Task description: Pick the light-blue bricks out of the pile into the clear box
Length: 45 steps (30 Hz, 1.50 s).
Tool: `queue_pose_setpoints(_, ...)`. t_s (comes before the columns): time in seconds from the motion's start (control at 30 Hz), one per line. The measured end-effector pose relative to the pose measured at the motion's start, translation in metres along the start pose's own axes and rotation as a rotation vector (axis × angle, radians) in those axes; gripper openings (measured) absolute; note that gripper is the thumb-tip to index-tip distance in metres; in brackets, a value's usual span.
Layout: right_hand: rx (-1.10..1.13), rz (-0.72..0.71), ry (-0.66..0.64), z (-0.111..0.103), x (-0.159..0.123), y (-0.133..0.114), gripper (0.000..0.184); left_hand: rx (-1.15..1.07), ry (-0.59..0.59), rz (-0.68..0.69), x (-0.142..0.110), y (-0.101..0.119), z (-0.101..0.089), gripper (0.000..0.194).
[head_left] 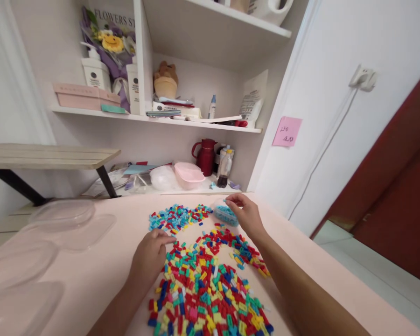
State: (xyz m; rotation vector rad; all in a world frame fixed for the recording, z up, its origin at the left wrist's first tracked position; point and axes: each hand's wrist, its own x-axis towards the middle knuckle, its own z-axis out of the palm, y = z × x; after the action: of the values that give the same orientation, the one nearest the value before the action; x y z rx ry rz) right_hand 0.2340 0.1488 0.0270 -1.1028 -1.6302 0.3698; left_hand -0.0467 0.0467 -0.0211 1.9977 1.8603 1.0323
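My right hand (245, 215) is above the right rim of a clear plastic tub (235, 223) holding light blue toy bricks (225, 213). Its thumb and fingertips are pinched together on what looks like a small light blue brick (224, 200). At the upper left edge of the large mixed brick pile (210, 284) rests my left hand (150, 255), one finger stretched out to the loose bricks, others partly curled. No brick shows clearly in it. Beyond it lies a smaller pile, mostly light blue bricks (171, 217) with some red and yellow.
Clear plastic lids or trays (65, 212) lie along the left of the pink table (105, 275). Behind the table stand a pink bowl (189, 175), a dark red jug (206, 157) and a bottle (225, 169). A wooden-topped stand (52, 156) is at the left.
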Motion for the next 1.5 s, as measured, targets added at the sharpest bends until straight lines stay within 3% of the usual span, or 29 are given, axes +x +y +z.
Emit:
queue_pose_setpoints(0.2,-0.15,-0.01,0.176,-0.013,0.003,0.022,0.021,-0.026,0.011,0.021,0.003,-0.002,0.001,0.043)
queue_pose_setpoints(0.37,-0.209,-0.057,0.185,-0.006,-0.001,0.02,0.026,-0.116,0.107,-0.048,0.004,0.001,-0.004,0.036)
queue_pose_setpoints(0.43,-0.184,-0.115,0.106,0.002,-0.005,0.012,0.023,-0.161,0.171,-0.073,0.003,0.001,-0.007,0.033)
queue_pose_setpoints(0.6,-0.257,-0.345,-0.35,0.026,-0.022,-0.005,0.03,-0.25,0.223,-0.198,0.002,-0.001,-0.013,0.029)
queue_pose_setpoints(0.73,-0.404,-0.482,-0.521,0.04,-0.033,-0.002,0.031,-0.246,0.198,-0.237,0.002,0.002,-0.015,0.028)
queue_pose_setpoints(0.93,-0.322,-0.453,-0.585,0.045,-0.034,0.011,0.031,-0.246,0.207,-0.247,0.001,0.005,-0.014,0.03)
queue_pose_setpoints(1.2,-0.16,-0.372,-0.63,0.039,-0.027,0.009,0.023,-0.271,0.18,-0.266,0.0,0.004,-0.014,0.03)
queue_pose_setpoints(1.5,-0.2,-0.388,-0.65,0.038,-0.029,0.006,0.013,-0.288,0.166,-0.255,0.001,0.001,-0.012,0.031)
